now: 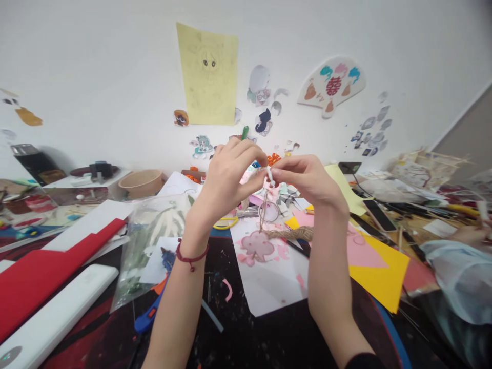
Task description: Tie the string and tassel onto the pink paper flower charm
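In the middle of the view, both my hands are raised and close together over the table. My left hand point(235, 177) and my right hand point(309, 177) pinch a small white knobbly piece point(270, 177) between thumbs and fingers. A thin brown string point(263, 210) hangs down from it. At the string's lower end is a pink cloud-shaped piece point(257, 246), over a white sheet of paper point(274, 294) with pink scraps. Whether it touches the paper I cannot tell. Brown twine point(292, 233) lies beside it.
Left are a plastic bag point(142, 256), a blue glue gun point(148, 313), a long white case point(61, 315) and red card point(49, 277). Right are yellow paper point(378, 264), a phone point(378, 215) and a translucent bag point(459, 271). Paper scraps and a clay-coloured bowl point(141, 184) stand behind.
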The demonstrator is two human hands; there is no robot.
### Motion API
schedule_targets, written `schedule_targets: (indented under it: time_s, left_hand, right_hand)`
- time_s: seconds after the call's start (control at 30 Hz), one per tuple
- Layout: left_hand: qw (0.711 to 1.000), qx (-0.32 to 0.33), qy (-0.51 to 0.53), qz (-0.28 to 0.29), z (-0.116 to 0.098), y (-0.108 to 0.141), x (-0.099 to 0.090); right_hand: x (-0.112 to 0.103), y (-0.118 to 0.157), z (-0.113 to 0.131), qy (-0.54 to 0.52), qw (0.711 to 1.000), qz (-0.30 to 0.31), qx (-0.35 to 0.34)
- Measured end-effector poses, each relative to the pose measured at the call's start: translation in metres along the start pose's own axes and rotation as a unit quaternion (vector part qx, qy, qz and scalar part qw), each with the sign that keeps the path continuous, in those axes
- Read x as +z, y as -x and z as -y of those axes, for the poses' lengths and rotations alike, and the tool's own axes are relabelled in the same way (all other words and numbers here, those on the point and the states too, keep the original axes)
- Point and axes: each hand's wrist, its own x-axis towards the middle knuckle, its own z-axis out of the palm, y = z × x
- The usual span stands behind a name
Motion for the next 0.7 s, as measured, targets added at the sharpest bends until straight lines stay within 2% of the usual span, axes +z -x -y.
schedule_targets:
  time_s: [0.27, 0.43, 0.7]
  left_hand:
    - [0.993, -0.018, 0.115, -0.032, 0.003, 0.001, -0.001]
    - [0.983, -0.06, 0.163, -0.063, 0.008, 0.003, 0.004]
    - [0.965, -0.133, 0.211, -0.082, 0.002, 0.0, 0.01]
  right_hand:
    - [0.007, -0.002, 0.002, -0.057, 0.998, -0.003, -0.02]
    - [0.018, -0.005, 0.004, -0.11, 0.992, -0.043, -0.032]
    - [0.019, -0.007, 0.001, -0.075, 0.994, -0.065, -0.037]
